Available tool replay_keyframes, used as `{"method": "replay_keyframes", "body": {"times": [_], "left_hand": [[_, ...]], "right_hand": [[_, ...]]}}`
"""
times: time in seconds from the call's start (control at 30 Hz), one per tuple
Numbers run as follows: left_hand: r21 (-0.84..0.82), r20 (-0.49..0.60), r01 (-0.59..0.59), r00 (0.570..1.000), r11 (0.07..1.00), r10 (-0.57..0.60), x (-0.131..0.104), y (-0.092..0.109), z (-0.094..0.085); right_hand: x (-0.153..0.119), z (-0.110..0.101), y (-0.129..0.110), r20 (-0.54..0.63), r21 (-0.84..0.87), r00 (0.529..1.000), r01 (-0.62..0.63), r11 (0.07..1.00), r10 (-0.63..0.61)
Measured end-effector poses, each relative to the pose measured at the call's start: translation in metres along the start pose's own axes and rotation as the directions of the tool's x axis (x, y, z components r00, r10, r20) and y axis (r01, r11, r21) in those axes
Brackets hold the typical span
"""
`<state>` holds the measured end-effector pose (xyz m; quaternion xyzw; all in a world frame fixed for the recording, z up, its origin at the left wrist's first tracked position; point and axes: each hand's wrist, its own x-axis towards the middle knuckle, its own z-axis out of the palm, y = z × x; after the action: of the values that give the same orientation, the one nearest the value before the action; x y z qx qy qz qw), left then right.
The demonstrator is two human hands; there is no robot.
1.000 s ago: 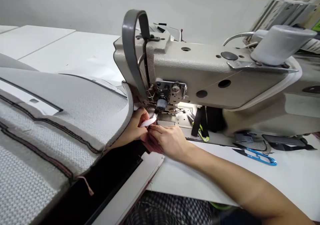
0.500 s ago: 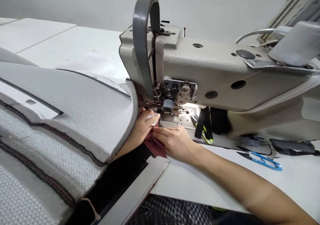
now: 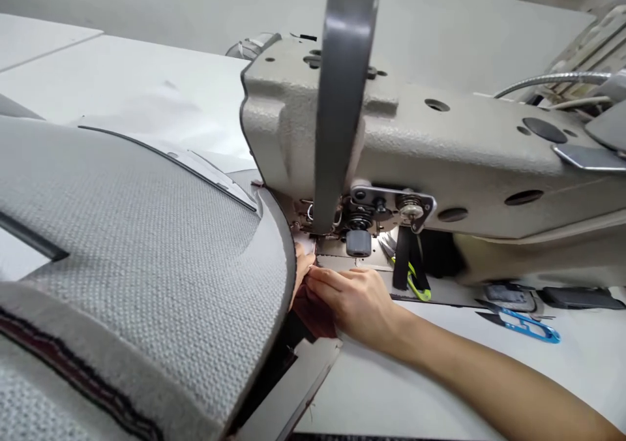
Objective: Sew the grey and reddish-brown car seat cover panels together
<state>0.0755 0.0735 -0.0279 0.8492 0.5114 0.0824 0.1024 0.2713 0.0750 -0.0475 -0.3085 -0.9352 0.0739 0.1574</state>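
Note:
A large grey woven fabric piece (image 3: 195,258) curves over the left side, with a dark seam at its lower left. Beneath the head of the sewing machine (image 3: 288,128), my right hand (image 3: 357,301) pinches the edge of a dark red fabric (image 3: 315,314) with thumb and fingers. Only some fingers of my left hand (image 3: 302,265) show, pressed on the same red fabric near the needle area; the grey piece hides the rest. The needle itself is hidden behind the grey curved bar (image 3: 347,102).
Yellow-green snips (image 3: 418,288) and black strips (image 3: 402,258) lie right of the needle area. Blue snips (image 3: 531,327) rest on the white table (image 3: 415,389). A stiff pale panel edge (image 3: 293,389) sticks out below the hands.
The view has moved closer to the machine, which appears larger. The grey fabric now covers more of my left hand and forearm. My right hand keeps its pinch on the red fabric.

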Motion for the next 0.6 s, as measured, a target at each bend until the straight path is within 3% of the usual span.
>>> {"method": "replay_keyframes", "body": {"times": [0.1, 0.3, 0.43, 0.6], "left_hand": [[0.004, 0.036, -0.028, 0.999, 1.0, 0.028, 0.007, -0.001, -0.004], [-0.006, -0.051, -0.05, 0.997, 0.999, 0.05, 0.012, -0.007, -0.003], [-0.014, -0.043, -0.07, 0.997, 0.997, 0.069, 0.015, -0.012, -0.003], [-0.001, -0.048, -0.073, 0.996, 0.997, 0.073, 0.019, -0.014, -0.007]], "right_hand": [[0.003, 0.001, 0.001, -0.012, 0.004, 0.999, -0.035, 0.999, 0.035], [0.006, -0.002, 0.003, -0.012, 0.086, 0.998, -0.06, 0.994, 0.062], [0.007, -0.007, 0.003, -0.016, 0.078, 0.996, -0.088, 0.993, 0.089], [0.009, -0.009, 0.002, 0.105, 0.008, 0.984, -0.144, 0.99, 0.142]]}}
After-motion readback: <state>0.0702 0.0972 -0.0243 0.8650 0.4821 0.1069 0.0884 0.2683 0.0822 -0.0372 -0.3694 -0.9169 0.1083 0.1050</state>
